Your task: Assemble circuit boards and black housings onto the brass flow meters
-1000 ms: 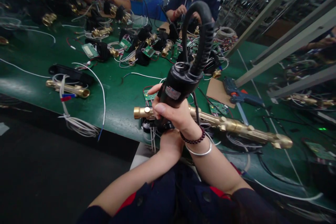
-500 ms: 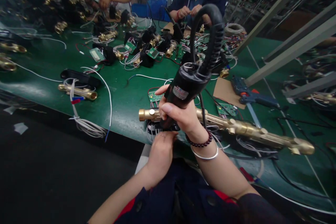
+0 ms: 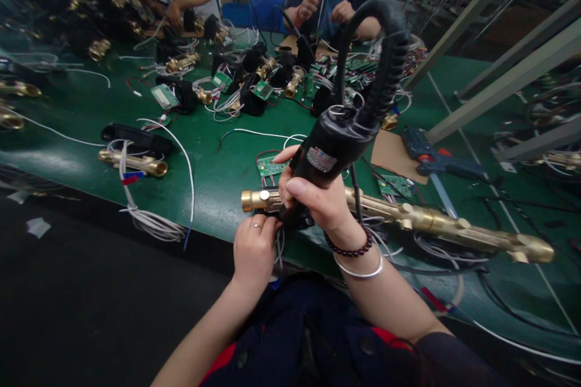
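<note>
My right hand [image 3: 315,196] is wrapped round a black electric screwdriver [image 3: 329,145], its thick cable looping up from the top. The tool tilts, its lower end down over a black part behind the hands. Beside that lower end is my left hand [image 3: 256,248], fingers curled and pressed together at the black part; what they pinch is hidden. A brass pipe fitting [image 3: 263,198] lies just beyond both hands, in a row with more brass fittings [image 3: 422,221] to the right. A green circuit board [image 3: 272,165] with thin wires rests behind the fitting.
On the left lie another brass fitting [image 3: 134,161] and a coiled grey cable [image 3: 157,224]. A glue gun [image 3: 436,160] rests by brown cardboard [image 3: 394,154] on the right. Several boards and fittings crowd the table's far side, where two people work. Metal posts [image 3: 481,106] slant at right.
My left hand has shifted left and slightly up towards the fitting. The screwdriver's top has moved a little to the right. One person across the table has moved their hands apart.
</note>
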Available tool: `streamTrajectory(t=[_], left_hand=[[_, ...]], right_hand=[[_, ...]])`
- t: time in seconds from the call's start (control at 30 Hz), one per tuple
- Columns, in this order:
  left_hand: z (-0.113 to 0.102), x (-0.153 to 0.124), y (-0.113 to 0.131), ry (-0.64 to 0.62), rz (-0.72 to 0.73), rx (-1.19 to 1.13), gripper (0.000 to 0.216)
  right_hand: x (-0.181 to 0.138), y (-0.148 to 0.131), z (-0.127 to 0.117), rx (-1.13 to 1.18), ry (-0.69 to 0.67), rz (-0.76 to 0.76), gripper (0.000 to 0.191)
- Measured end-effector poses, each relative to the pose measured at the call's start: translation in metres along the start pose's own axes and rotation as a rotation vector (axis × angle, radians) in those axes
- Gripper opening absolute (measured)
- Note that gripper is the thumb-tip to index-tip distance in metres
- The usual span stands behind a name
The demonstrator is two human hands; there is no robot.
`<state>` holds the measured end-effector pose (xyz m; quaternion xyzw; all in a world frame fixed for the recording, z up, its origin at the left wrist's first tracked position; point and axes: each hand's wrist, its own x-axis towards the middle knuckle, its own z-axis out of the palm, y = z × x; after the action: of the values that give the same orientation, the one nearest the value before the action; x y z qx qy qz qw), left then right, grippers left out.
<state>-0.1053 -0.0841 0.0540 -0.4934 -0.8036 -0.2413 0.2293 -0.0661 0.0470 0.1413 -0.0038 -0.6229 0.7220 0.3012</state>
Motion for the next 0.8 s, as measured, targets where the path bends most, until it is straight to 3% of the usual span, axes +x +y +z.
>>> streamTrajectory(t=[0.1, 0.23, 0.53, 0.63, 0.8], left_hand=[[-0.003, 0.001, 0.000, -0.049, 0.037, 0.025, 0.026], [0.000, -0.001, -0.006, -0.025, 0.019, -0.084, 0.024], [0.015, -0.022, -0.013, 0.094, -0.331, -0.473, 0.014], [0.019, -0.027, -0.012, 0.129, -0.321, -0.470, 0.016], [0.026, -0.030, -0.015, 0.226, -0.180, -0.339, 0.015]], right_hand=[[-0.002, 0.001, 0.001, 0.015, 0.004, -0.010, 0.037], [-0.006, 0.002, 0.001, 0.034, 0.006, -0.020, 0.035], [-0.017, -0.003, -0.003, 0.052, 0.113, -0.114, 0.032], [-0.020, -0.007, 0.000, 0.056, 0.134, -0.159, 0.032], [-0.021, -0.007, 0.007, 0.073, 0.091, -0.123, 0.030]])
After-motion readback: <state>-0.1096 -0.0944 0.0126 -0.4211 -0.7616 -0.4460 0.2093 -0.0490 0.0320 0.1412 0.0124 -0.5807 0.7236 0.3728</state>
